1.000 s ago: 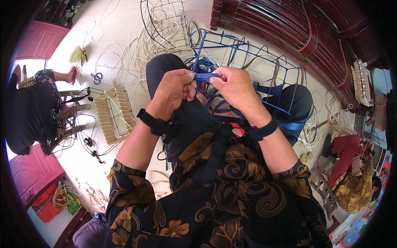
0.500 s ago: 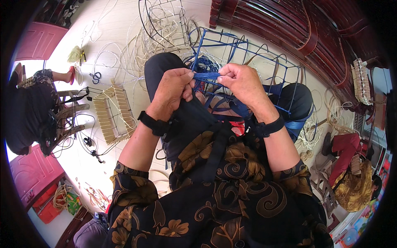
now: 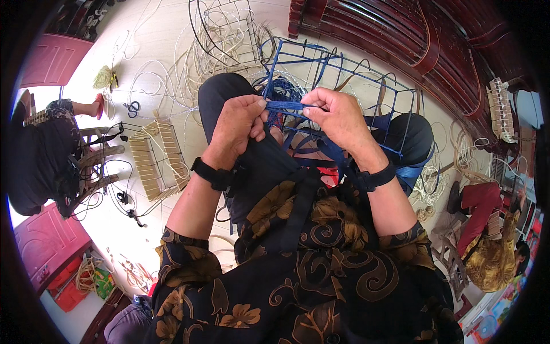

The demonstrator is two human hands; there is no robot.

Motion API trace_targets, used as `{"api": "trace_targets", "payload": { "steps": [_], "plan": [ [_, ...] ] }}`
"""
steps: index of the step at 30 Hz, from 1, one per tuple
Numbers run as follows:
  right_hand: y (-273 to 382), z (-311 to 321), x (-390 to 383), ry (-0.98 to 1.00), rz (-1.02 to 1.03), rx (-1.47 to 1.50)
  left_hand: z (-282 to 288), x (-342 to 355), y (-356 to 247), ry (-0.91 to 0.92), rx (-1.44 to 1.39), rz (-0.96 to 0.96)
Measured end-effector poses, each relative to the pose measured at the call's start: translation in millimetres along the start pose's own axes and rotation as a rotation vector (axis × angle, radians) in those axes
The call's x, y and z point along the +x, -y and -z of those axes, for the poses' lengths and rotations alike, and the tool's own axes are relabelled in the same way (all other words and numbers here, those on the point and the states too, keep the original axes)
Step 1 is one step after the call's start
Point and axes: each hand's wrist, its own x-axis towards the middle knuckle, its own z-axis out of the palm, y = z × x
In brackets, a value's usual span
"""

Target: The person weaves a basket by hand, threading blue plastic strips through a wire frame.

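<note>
Between my two hands a short length of blue strip [image 3: 285,106] is stretched level, close to one edge of a wire frame. My left hand [image 3: 241,120] pinches its left end between thumb and forefinger, the other fingers curled. The right end is pinched in my right hand [image 3: 335,114]. The box-shaped wire frame [image 3: 349,74], wrapped partly in blue, leans across my knees and reaches away to the right. Behind the strip sits a bundle of dark blue strands [image 3: 285,90]. Loose blue strips [image 3: 321,146] hang below, inside the frame.
Tangled pale cord [image 3: 209,51] and another dark wire frame [image 3: 243,28] lie on the floor ahead. A beige-wrapped frame [image 3: 154,157] and scissors [image 3: 132,108] are at left. Dark red wooden furniture [image 3: 378,34] stands far right. Other people sit at both sides.
Both hands stay almost where they were, still gripping the blue strip, which now looks wider and flatter. The person at the right has raised an arm.
</note>
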Motion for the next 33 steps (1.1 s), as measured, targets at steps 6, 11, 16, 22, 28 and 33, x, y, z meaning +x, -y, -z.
{"api": "trace_targets", "payload": {
  "steps": [6,11,16,22,28,33],
  "plan": [
    [0.5,-0.7,-4.3,0.004,0.073,-0.091,-3.2,-0.8,2.7,-0.040,-0.020,-0.032],
    [1.9,-1.4,-5.6,-0.014,0.088,-0.077,-4.1,-0.7,4.3,-0.059,-0.024,-0.040],
    [-1.0,-3.2,-5.6,-0.039,0.099,-0.028,-6.1,-1.7,4.3,-0.071,-0.021,-0.045],
    [-1.2,-2.9,-3.7,-0.032,0.099,-0.044,-6.8,-1.1,2.7,-0.074,-0.006,-0.043],
    [-3.1,-4.1,-4.8,-0.062,0.160,-0.118,-7.6,-3.1,3.3,-0.080,0.021,-0.057],
    [-8.4,-10.5,-7.1,-0.138,0.280,-0.148,-10.0,-5.4,2.2,-0.096,0.027,-0.059]
  ]
}}
